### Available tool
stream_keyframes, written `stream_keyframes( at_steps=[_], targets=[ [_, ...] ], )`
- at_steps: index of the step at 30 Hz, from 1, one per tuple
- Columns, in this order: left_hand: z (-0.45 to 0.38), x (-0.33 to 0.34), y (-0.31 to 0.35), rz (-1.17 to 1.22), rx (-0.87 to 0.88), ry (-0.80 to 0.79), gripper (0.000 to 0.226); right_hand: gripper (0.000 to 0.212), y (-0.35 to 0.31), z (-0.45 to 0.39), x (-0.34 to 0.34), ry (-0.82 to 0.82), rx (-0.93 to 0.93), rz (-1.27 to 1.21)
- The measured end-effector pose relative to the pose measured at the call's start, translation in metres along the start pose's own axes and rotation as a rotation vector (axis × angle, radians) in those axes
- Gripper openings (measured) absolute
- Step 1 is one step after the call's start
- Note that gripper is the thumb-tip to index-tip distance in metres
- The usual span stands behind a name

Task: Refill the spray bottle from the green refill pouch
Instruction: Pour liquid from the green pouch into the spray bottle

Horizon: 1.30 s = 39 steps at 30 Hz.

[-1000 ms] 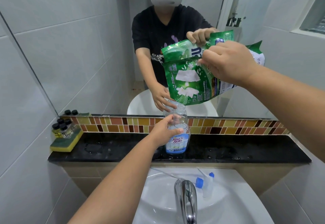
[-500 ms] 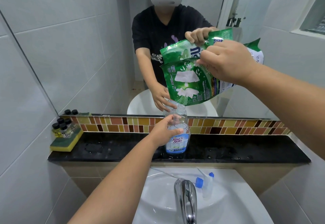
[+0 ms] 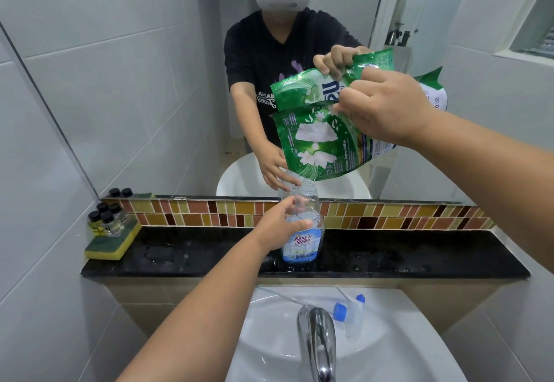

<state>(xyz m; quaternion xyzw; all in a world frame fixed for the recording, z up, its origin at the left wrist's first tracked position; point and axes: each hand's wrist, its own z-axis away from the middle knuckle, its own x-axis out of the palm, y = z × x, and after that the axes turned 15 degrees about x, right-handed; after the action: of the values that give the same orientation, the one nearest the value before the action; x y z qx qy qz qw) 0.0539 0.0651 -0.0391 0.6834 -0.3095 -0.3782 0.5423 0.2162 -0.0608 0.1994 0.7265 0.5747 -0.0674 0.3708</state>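
While gripped, pouch [image 3: 323,144] above bottle [image 3: 304,225]

You're standing in a small home bathroom: a white washbasin [image 3: 389,348] with a chrome tap [image 3: 319,339] sits nearest you, a black stone ledge [image 3: 419,257] runs behind it under a strip of brown and yellow mosaic tiles [image 3: 389,213], and a wall mirror [image 3: 150,81] rises above, with large pale wall tiles [image 3: 39,171] at left and a scrub sponge [image 3: 112,245] on the ledge's far left end
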Motion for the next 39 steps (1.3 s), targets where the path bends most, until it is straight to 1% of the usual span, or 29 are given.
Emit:
stream_keyframes(
  at_steps=[2,17,22,29,34,39],
  targets=[
    [0.0014,0.0002,0.0014,-0.008,0.011,0.0,0.036,0.032,0.0001,0.0003,-0.0002,0.002,0.009,0.004],
    [0.0048,0.002,0.0081,-0.034,0.01,-0.002,0.039,0.035,0.0011,0.0004,-0.0012,-0.015,0.037,0.009],
    [0.0044,0.0021,0.0078,-0.023,0.006,0.002,0.038,0.037,0.0014,0.0012,-0.0015,-0.055,0.064,0.008],
    [0.0058,0.0025,0.0102,-0.032,0.004,0.003,0.04,0.037,0.003,0.0022,-0.0008,-0.065,0.056,0.013],
    [0.0059,0.0031,0.0104,-0.013,-0.01,0.006,0.04,0.041,0.005,0.0029,0.0021,-0.044,0.054,0.017],
    [0.0064,0.0043,0.0095,-0.022,0.008,0.016,0.043,0.035,0.0055,0.0032,0.0035,-0.019,0.047,0.031]
  ],
)
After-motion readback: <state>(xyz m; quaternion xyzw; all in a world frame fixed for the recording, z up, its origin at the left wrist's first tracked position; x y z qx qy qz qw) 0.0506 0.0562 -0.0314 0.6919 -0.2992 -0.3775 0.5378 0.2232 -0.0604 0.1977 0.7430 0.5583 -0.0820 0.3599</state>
